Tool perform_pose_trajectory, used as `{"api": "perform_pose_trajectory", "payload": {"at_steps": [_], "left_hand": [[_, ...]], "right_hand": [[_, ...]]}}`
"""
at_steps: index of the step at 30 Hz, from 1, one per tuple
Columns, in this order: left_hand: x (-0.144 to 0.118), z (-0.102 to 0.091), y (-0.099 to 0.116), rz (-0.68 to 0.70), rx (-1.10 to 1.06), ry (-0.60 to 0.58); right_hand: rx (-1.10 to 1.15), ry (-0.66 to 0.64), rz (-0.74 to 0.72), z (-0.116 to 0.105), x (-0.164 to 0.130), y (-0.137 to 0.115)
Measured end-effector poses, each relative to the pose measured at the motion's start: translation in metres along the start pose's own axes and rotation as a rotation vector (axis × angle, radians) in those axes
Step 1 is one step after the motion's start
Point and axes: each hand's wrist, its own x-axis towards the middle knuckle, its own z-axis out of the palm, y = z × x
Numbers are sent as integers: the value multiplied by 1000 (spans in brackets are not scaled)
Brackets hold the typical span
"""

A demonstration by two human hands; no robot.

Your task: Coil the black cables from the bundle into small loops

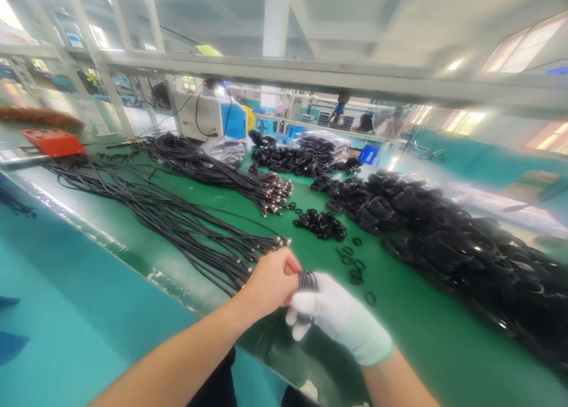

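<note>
"Several black rings [307, 281] are sitting around curled fingers of the gloved right hand [339, 315], which is holding them; the bare left hand [273, 281] is touching them, pinching or not, I cannot tell."

"What might be going wrong?"

"Uneven pulling might be spilling them among loose rings [370, 299] lying right on the table [426, 330]."

Factory workshop — long green workbench [426, 330], heaped black cables [213, 173], overhead rail [310, 71]

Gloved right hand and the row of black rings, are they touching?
Touching: the head view shows the black rings wrapped around fingers of the gloved right hand.
</note>
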Motion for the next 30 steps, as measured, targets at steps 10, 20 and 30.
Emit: {"api": "perform_pose_trajectory", "payload": {"at_steps": [10, 20, 30], "left_hand": [[-22, -12, 2, 293, 392, 17], [-21, -20, 6, 329, 278, -94], [-12, -6, 7, 256, 330, 31]], "right_hand": [[361, 80, -96, -7, 10, 15], [461, 1, 4, -16, 7, 13], [270, 1, 50, 0, -1, 12]]}}
